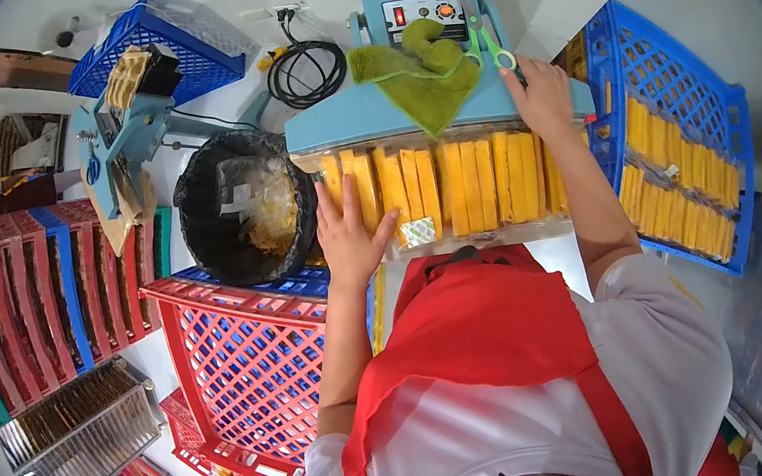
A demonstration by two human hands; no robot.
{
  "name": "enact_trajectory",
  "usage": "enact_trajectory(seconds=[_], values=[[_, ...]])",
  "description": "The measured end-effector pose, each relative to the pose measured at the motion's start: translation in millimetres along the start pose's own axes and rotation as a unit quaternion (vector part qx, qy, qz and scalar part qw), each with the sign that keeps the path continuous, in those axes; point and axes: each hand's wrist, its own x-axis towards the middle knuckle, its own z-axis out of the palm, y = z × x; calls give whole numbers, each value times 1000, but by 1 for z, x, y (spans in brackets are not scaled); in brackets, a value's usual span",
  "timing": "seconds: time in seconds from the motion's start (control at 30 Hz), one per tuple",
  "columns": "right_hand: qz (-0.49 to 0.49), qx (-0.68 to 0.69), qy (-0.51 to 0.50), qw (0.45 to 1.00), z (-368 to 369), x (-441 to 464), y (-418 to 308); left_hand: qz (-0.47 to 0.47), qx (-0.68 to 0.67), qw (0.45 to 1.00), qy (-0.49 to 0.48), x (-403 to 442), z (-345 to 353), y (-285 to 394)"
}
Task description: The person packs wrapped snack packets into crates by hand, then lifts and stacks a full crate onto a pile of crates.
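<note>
My left hand (355,235) lies open, fingers and thumb spread, on the left end of a row of clear-wrapped packs of yellow sticks (470,183). A small printed sachet (418,231) shows in the packs just right of its thumb. The packs lie along the front edge of a blue bench sealing machine (327,122). My right hand (544,101) rests on the right of the machine's cover, fingers stretched out. Its fingertips are close beside the green handles of scissors (504,59); contact with them is unclear. A green cloth (431,87) drapes over the machine.
To the right, a blue crate (605,78) holds more packs of yellow sticks. A black-lined bin (198,233) with plastic scraps is at left, above a red crate (254,370). A second blue machine (114,148), stacked red crates (32,293) and a coiled black cable (307,74) are farther off.
</note>
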Motion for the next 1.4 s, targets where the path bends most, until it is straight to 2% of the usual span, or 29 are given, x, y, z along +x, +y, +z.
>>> enact_trajectory(seconds=[1.2, 1.27, 1.4], values=[[1, -5, 2, 1000, -1, 3, -1, 22, 14, 1000, -10, 7, 0, -1], [0, 4, 1, 1000, -1, 3, -1, -9, -1, 999, -49, 7, -4, 2], [7, 2, -10, 1000, -1, 4, -2, 2, 2, 999, -47, 8, -2, 0]])
